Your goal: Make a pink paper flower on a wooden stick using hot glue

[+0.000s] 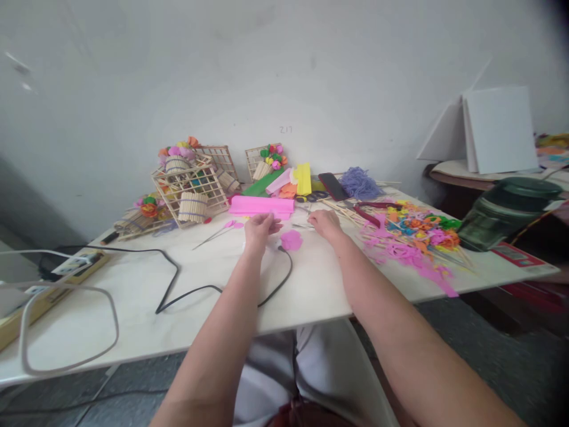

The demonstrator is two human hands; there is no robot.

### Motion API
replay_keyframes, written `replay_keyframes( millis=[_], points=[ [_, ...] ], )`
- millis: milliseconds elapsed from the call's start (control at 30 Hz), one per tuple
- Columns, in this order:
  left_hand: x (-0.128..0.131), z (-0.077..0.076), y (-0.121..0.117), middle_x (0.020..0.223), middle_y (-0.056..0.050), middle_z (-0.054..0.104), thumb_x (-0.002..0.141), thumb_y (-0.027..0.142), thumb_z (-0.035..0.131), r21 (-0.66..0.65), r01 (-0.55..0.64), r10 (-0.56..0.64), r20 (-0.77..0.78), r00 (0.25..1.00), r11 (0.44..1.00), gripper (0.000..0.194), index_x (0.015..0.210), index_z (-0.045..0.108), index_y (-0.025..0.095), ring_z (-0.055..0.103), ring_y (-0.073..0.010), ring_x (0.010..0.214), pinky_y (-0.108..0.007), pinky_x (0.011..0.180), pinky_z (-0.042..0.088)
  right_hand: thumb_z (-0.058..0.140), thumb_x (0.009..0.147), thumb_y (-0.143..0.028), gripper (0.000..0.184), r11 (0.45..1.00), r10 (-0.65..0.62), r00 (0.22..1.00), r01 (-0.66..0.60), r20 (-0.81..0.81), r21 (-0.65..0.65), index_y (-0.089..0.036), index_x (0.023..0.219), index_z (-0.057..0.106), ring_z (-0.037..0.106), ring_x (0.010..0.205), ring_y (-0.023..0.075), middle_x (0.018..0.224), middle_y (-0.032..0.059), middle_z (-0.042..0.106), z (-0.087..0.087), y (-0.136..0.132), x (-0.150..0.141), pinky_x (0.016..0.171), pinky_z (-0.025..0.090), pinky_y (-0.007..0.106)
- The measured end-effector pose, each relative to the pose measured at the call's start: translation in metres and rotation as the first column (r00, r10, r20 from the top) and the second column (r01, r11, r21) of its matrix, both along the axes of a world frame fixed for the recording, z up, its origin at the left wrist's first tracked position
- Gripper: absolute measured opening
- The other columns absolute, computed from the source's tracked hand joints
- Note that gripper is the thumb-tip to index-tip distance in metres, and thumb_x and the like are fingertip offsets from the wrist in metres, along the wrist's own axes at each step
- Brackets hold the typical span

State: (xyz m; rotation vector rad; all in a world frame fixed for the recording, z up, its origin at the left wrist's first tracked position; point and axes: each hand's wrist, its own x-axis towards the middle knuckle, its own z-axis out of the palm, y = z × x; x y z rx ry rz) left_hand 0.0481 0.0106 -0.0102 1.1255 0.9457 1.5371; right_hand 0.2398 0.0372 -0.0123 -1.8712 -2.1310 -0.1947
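Observation:
My left hand (260,230) reaches out over the white table (133,296), fingers curled, close to a folded pink crepe paper sheet (261,206); whether it grips anything is hidden. My right hand (324,224) lies a little to the right with fingers bent down on the table beside thin wooden sticks (306,226). Between the two hands sits a small pink paper flower (291,239). A stick with a pink tip (220,232) lies left of my left hand.
A black cable (178,284) loops across the table to a power strip (75,264) at the left. Wooden lattice baskets with paper flowers (191,187) stand at the back. Coloured paper scraps and flowers (413,234) lie right, with a green container (507,210) and white boards (498,130).

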Motion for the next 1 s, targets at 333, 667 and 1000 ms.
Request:
replay_keyframes(
  millis=[333, 667, 1000],
  points=[
    [0.001, 0.000, 0.000, 0.065, -0.008, 0.065, 0.062, 0.034, 0.066, 0.007, 0.002, -0.002, 0.002, 1.000, 1.000, 0.028, 0.073, 0.057, 0.010, 0.063, -0.0163, 0.056, -0.028, 0.056, 0.051, 0.039, 0.083, -0.020, 0.024, 0.997, 0.025, 0.999, -0.028, 0.041, 0.077, -0.019, 0.086, 0.063, 0.052, 0.086, 0.0204, 0.087, 0.0092, 0.064, 0.004, 0.000, -0.005, 0.076, 0.027, 0.032],
    [0.001, -0.001, -0.002, 0.071, -0.010, 0.066, 0.059, 0.036, 0.069, 0.019, 0.059, -0.059, 0.001, 0.998, 0.998, 0.035, 0.078, 0.057, 0.010, 0.063, -0.0162, 0.060, -0.027, 0.059, 0.051, 0.040, 0.083, -0.023, 0.025, 0.949, 0.172, 0.978, -0.132, -0.116, 0.288, -0.018, 0.091, 0.063, 0.047, 0.091, 0.0210, 0.094, 0.0091, 0.062, 0.017, -0.011, -0.017, 0.080, 0.026, 0.033],
    [0.001, 0.010, -0.011, 0.082, -0.013, 0.067, 0.063, 0.047, 0.062, 0.078, 0.165, -0.157, -0.101, 0.982, 0.983, 0.037, 0.074, 0.055, 0.012, 0.064, -0.0170, 0.059, -0.020, 0.043, 0.044, 0.062, 0.063, -0.031, 0.017, 0.878, 0.248, 0.101, -0.444, -0.963, 0.180, -0.015, 0.067, 0.057, 0.039, 0.046, 0.0063, 0.059, -0.0012, 0.058, 0.014, -0.014, -0.032, 0.048, 0.030, 0.022]
  ],
)
